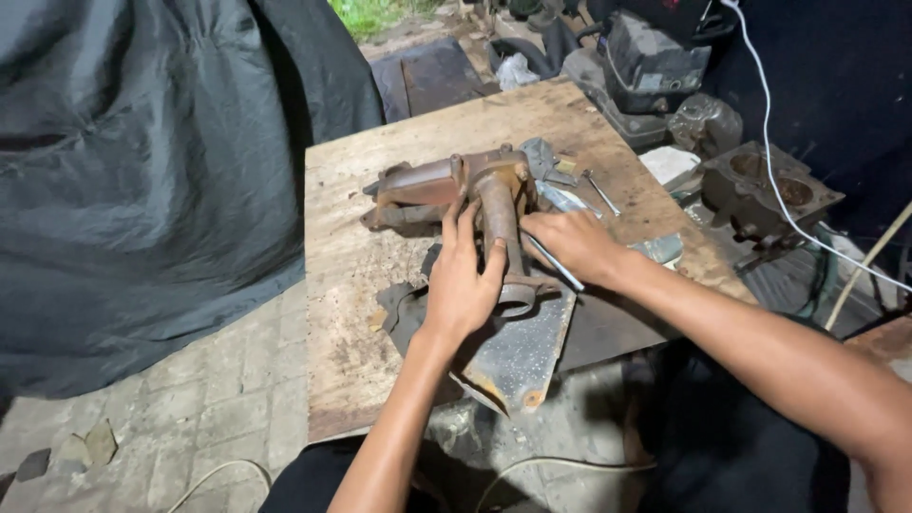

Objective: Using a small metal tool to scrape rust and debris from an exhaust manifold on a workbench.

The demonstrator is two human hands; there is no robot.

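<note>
A rusty metal casting with a long tube lies on a worn plywood board. My left hand rests on the tube, fingers wrapped along its left side near the flanged end. My right hand sits just right of the tube and grips a thin metal rod-like tool that angles down toward the flange. A rusty sheet-metal plate lies under the flange.
A small wrench-like tool and scraps lie behind my right hand. An engine block and other engine parts stand at the right and back. A white cable hangs there. A dark tarp covers the left. Paving stones lie below.
</note>
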